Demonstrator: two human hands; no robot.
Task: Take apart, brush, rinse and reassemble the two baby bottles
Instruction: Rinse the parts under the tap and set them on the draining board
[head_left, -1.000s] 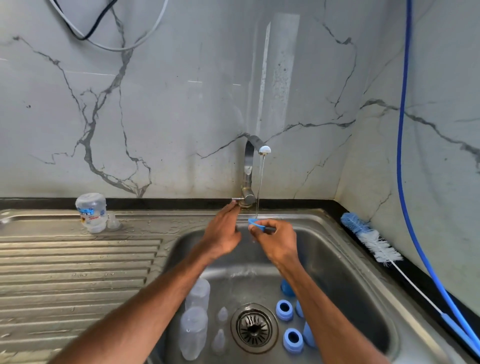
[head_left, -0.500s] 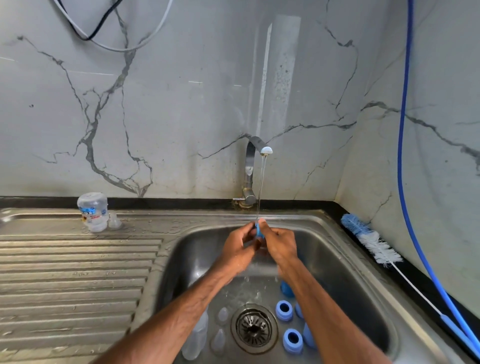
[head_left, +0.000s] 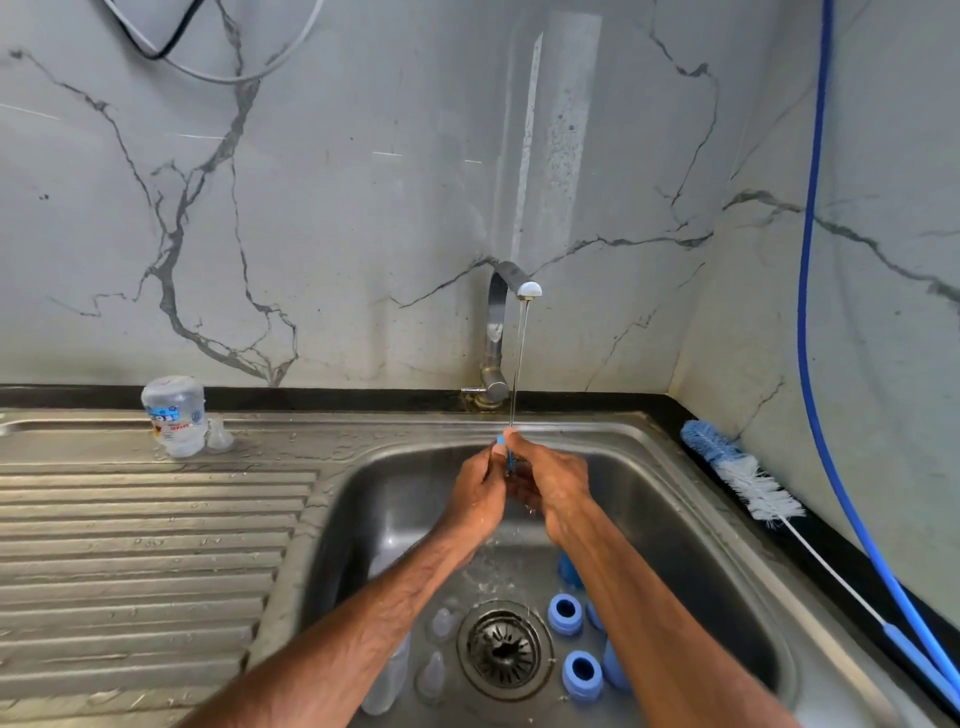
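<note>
Bare hairy forearms (head_left: 395, 597), L hand (head_left: 480, 493) & R hand (head_left: 553, 488) wet

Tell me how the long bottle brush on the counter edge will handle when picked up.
The bottle brush is probably light: thin stem, fluffy bristles. Held at its tail, the long stem would likely flex. The bristles should stop it rolling.

A steel tap (head_left: 496, 322) stands at the back of the sink (head_left: 395, 499), and a thin stream of water (head_left: 519, 364) falls from its spout. A round drain strainer (head_left: 503, 649) sits in the basin floor. Left of the basin lies the wet, ribbed draining board (head_left: 145, 545). A black strip (head_left: 337, 399) runs along the foot of the grey-veined marble wall (head_left: 363, 182). A blue hose (head_left: 810, 260) hangs down the right wall; a white cable (head_left: 249, 78) and a black cable (head_left: 161, 52) loop at top left.
</note>
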